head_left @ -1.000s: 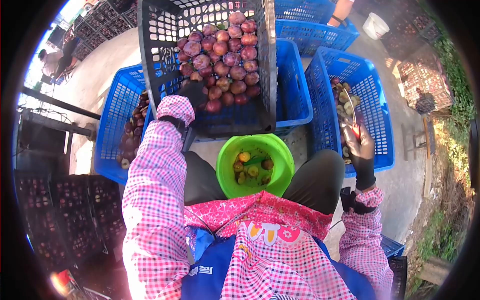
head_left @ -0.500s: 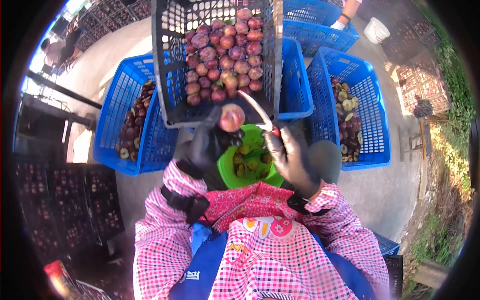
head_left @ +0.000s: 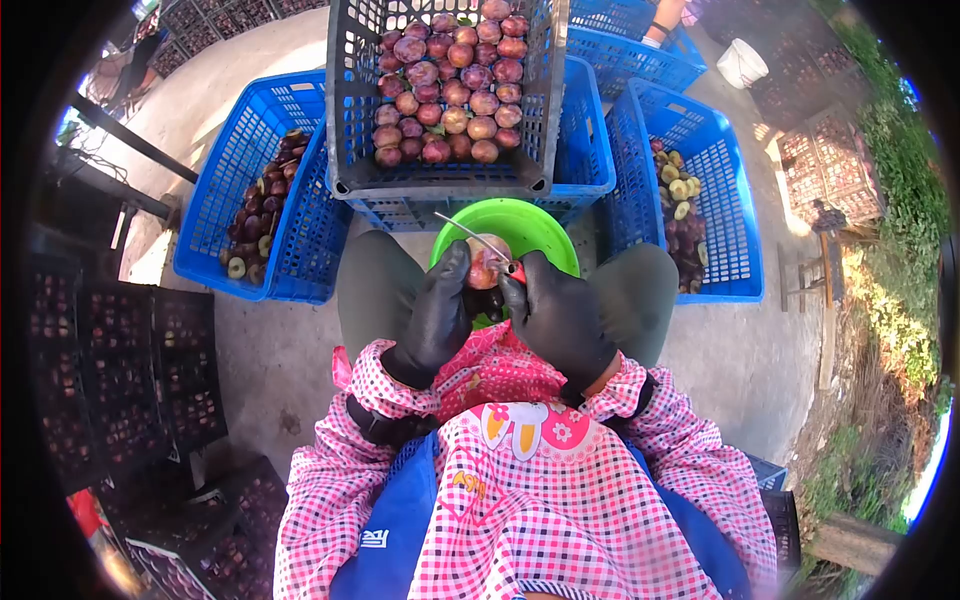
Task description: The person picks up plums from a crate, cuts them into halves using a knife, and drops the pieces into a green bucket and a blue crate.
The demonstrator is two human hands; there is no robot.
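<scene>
In the head view my left hand (head_left: 432,312), in a black glove, is closed around a reddish plum (head_left: 484,268). My right hand (head_left: 562,312), also black-gloved, grips a knife (head_left: 516,271) by its red handle. Its thin blade lies across the near top of the plum, tip pointing up and left. Both hands are close together over a bright green bucket (head_left: 545,228) between my knees; they hide most of what is inside it. Just beyond the bucket, a tilted black crate (head_left: 440,186) holds many whole plums (head_left: 455,93).
Blue crates with cut plums stand on the left (head_left: 300,260) and right (head_left: 738,180). Another blue crate (head_left: 590,150) supports the black one. Stacked dark crates (head_left: 125,360) fill the left side. A white bucket (head_left: 742,64) and another person's arm (head_left: 664,20) are at the back.
My hands have come together and nearer my body; the knife, earlier held apart from the plum, now lies against it. The view has tilted, and the green bucket's contents are now mostly covered.
</scene>
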